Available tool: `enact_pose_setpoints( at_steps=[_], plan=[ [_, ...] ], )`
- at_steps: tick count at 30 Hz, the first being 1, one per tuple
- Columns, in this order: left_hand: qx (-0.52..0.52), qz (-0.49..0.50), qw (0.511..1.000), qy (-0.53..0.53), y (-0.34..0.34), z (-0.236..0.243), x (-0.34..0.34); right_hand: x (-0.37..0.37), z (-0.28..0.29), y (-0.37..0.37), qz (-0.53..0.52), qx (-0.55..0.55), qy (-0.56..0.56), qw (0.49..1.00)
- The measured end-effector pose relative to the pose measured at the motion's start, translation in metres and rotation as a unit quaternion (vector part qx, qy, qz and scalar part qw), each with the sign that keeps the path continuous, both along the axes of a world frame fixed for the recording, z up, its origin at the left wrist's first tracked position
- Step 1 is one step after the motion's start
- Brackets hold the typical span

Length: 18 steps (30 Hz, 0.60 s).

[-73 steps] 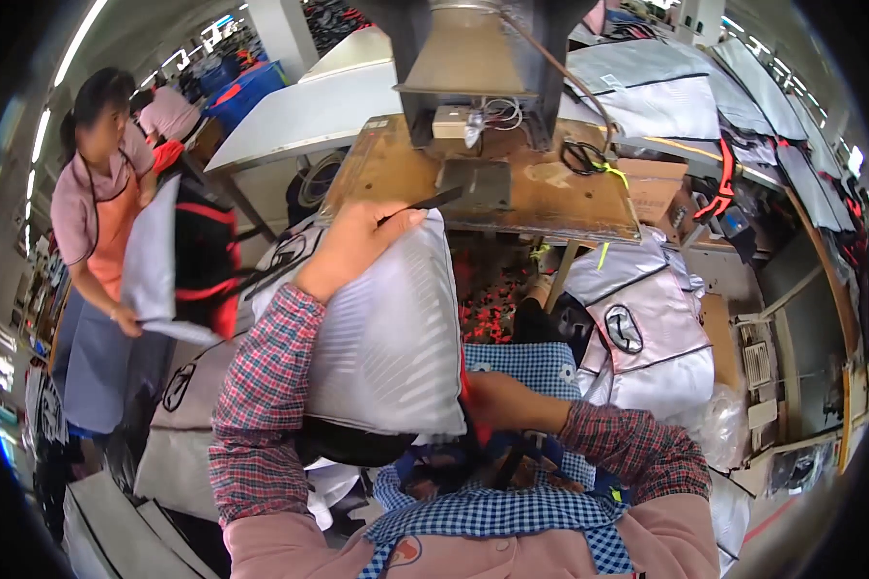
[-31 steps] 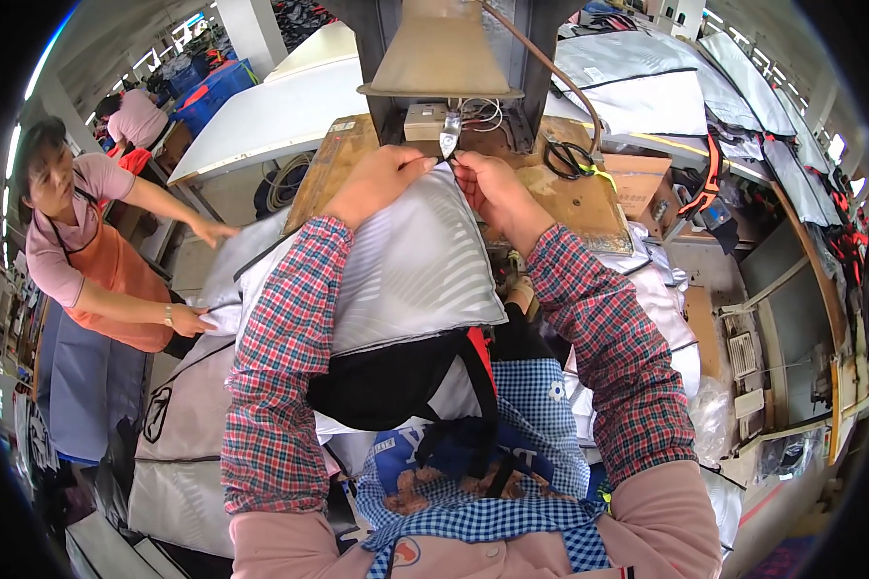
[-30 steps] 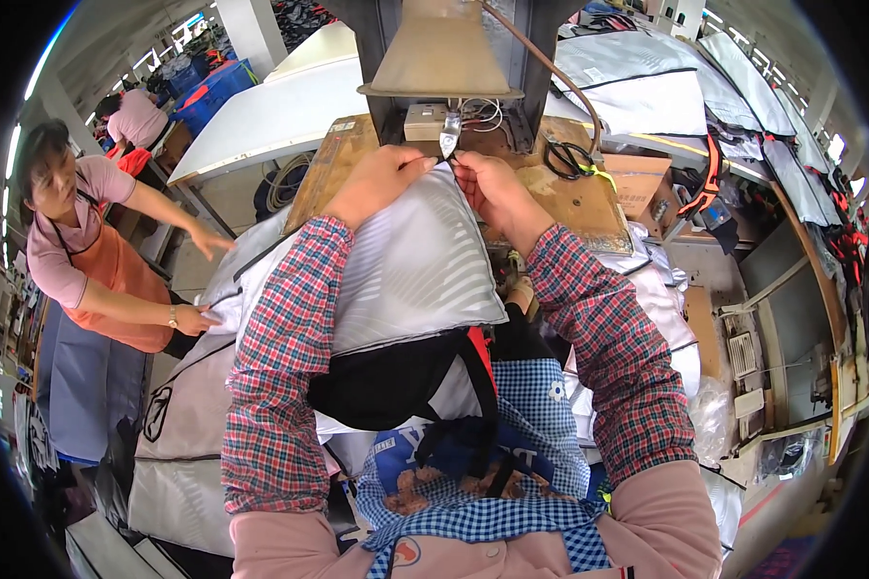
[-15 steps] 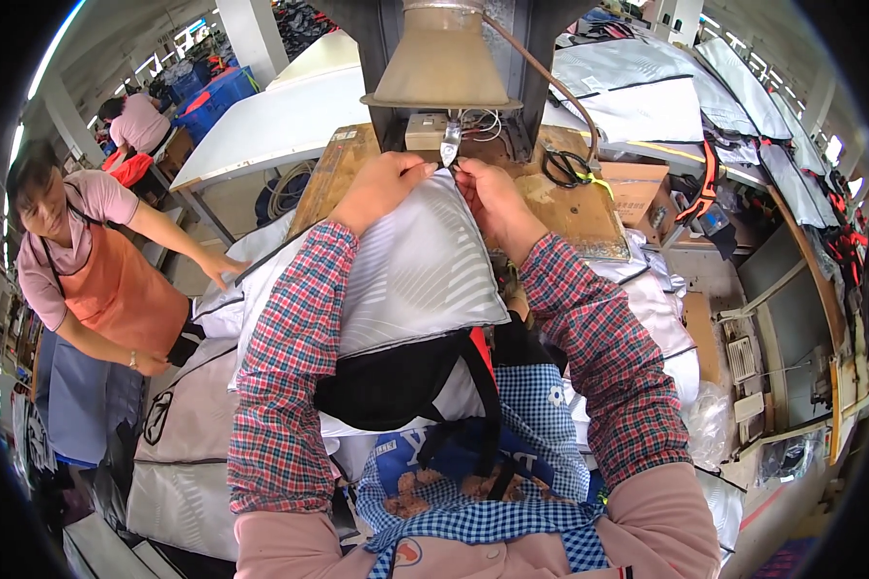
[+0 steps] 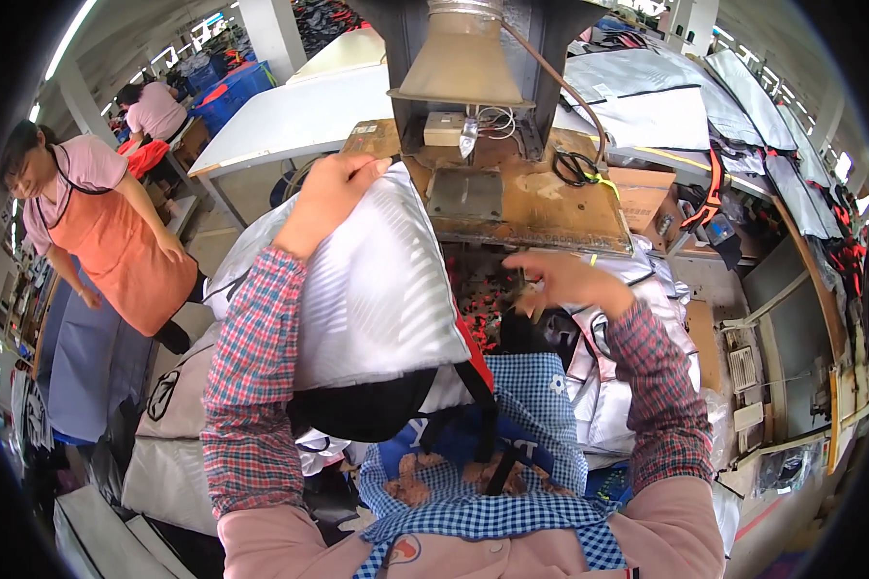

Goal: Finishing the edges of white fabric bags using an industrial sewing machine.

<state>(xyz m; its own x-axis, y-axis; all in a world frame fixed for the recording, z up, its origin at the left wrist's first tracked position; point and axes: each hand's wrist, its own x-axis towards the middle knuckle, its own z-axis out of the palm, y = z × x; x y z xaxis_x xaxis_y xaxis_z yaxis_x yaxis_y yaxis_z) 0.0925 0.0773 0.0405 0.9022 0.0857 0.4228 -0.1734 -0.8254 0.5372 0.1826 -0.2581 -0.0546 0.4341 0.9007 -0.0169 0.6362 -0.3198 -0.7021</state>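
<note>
My left hand [image 5: 330, 198] pinches the top corner of a silver, black-edged fabric piece [image 5: 381, 289], which hangs over my lap with a black part [image 5: 362, 405] and a red strip at its lower end. The panel's corner lies left of a machine's metal tip [image 5: 468, 140], above a small metal plate [image 5: 465, 195] set in a worn wooden tabletop [image 5: 560, 214]. My right hand [image 5: 574, 283] is off the fabric, its fingers apart, just below the tabletop's front edge. I see nothing held in it. Beneath it are red and black scraps [image 5: 488, 304].
Black-handled scissors [image 5: 574, 167] lie on the tabletop's right side. Silver fabric pieces [image 5: 637, 357] are heaped to my right, more [image 5: 179, 478] to my left. A person in an orange apron [image 5: 121, 256] stands at the left. A white table [image 5: 299, 116] stands behind.
Both hands were together at the machine tip. The left hand has drawn the fabric leftward; the right has let go and moved down and right. The person in the apron has withdrawn a hand from the fabric.
</note>
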Motion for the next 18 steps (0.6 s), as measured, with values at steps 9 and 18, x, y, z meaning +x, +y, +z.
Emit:
enact_pose_setpoints(
  at_steps=[9, 18],
  plan=[
    [0.132, -0.01, 0.968, -0.212, -0.099, 0.074, -0.108, -0.149, -0.042, 0.01, 0.065, 0.192, 0.05, 0.978],
    [0.187, -0.09, 0.923, -0.325, -0.213, 0.091, -0.137, -0.156, -0.066, -0.105, -0.016, 0.081, 0.014, 0.996]
  ],
)
